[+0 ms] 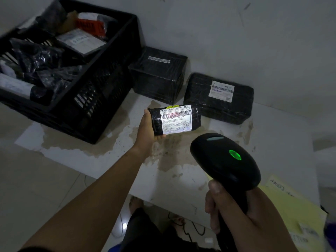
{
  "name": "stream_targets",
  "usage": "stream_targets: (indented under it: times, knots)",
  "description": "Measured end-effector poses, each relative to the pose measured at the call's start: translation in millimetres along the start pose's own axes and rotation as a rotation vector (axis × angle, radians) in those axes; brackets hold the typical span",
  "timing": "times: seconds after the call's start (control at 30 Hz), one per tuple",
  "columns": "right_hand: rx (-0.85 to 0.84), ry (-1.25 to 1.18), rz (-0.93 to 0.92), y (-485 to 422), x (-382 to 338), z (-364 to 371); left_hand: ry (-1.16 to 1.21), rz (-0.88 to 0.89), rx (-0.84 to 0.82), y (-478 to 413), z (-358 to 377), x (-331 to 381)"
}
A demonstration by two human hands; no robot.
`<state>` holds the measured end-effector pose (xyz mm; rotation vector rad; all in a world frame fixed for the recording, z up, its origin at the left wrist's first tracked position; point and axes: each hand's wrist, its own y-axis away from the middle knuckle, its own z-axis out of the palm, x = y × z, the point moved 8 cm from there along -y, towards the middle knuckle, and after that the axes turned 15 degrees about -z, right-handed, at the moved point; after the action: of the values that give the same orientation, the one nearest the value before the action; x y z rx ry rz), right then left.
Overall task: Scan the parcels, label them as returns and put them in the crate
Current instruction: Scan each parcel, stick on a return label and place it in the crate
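Observation:
My left hand [146, 131] holds a small black-wrapped parcel [175, 119] above the table, its white barcode label facing up toward me. A red scan line lies across the label's barcode. My right hand [236, 215] grips the handle of a black barcode scanner [224, 158], whose green light is lit. The scanner's head points at the parcel from the lower right. A black plastic crate [101, 84] stands at the back left, holding several wrapped parcels.
Two more black-wrapped parcels sit against the wall: a box [158, 75] beside the crate and a flatter labelled one [219, 98] to its right. Yellow paper sheets [298, 211] lie at the table's right front. The white tabletop [101, 157] is stained. Cables run on the floor below.

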<state>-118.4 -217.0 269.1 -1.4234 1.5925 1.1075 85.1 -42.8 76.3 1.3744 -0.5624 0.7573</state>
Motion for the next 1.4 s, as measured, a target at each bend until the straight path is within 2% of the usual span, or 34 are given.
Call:
stream_targets:
  times: [0.23,0.47,0.73,1.4]
  knots:
    - [0.012,-0.024,0.050,3,4,0,0.016,-0.019,0.009,5,-2,2]
    - [0.056,-0.090,-0.005,-12,6,-3,0.000,-0.010,-0.024,9,5,3]
    - [0.077,0.015,-0.114,-49,14,-1,0.028,-0.010,-0.039,19,19,7]
    - [0.049,0.057,-0.103,-56,25,9,0.015,0.019,-0.029,17,18,9]
